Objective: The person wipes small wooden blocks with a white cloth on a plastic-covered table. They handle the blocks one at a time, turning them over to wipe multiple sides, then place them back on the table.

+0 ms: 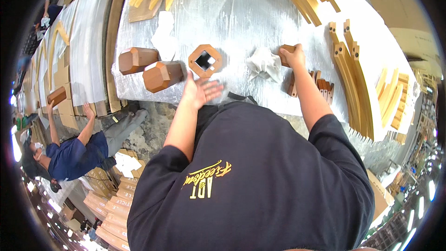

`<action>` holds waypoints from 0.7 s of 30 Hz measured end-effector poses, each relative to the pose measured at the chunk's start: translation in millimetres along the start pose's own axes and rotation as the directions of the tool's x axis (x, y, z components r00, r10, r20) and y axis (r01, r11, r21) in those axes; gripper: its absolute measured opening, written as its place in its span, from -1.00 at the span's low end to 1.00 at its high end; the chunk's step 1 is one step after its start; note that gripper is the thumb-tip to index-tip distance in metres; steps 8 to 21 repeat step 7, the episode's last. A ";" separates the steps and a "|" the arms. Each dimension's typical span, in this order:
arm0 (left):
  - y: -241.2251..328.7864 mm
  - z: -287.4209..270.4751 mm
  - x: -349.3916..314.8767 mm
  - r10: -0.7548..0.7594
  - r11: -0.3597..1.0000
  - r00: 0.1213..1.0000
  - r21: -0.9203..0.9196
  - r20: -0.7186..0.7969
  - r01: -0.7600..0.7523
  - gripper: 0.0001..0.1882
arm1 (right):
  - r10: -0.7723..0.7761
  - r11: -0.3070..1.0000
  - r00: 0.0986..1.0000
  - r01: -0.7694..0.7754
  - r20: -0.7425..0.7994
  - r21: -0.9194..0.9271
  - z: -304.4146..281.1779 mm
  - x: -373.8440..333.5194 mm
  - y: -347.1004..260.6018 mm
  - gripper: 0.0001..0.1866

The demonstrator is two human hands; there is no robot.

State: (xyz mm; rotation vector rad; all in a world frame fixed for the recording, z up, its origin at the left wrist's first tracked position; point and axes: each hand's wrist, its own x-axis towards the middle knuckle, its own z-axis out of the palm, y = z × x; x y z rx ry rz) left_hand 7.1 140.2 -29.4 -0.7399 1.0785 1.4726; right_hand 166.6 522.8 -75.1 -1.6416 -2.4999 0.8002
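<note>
You are closing your right hand (292, 56) around a small brown wooden block (287, 49) at the far side of the counter (241, 9), just beside a crumpled white rag (264, 63). Your left hand (199, 90) is hovering spread open and empty near the counter's front edge, below a hollow octagonal wooden piece (205, 60). The block is likely handling as stiff, light and smooth, possibly slick with finish; you are best gripping it across its flat faces. Two solid faceted wooden blocks (151, 67) are lying to your left on the wrinkled plastic sheeting.
</note>
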 end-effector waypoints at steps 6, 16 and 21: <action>-35.4 -12.5 -54.1 0.155 0.791 0.962 0.555 0.226 -0.258 -0.18 | -0.217 0.844 0.974 0.158 0.057 0.513 -56.9 -91.2 -68.9 -0.45; -29.1 6.3 -56.0 0.149 0.813 0.919 0.484 0.364 -0.323 -0.17 | -0.355 0.776 0.922 0.199 0.154 0.598 -44.0 -100.1 -58.1 -0.38; -29.1 6.3 -56.0 0.149 0.813 0.919 0.484 0.364 -0.323 -0.17 | -0.355 0.776 0.922 0.199 0.154 0.598 -44.0 -100.1 -58.1 -0.38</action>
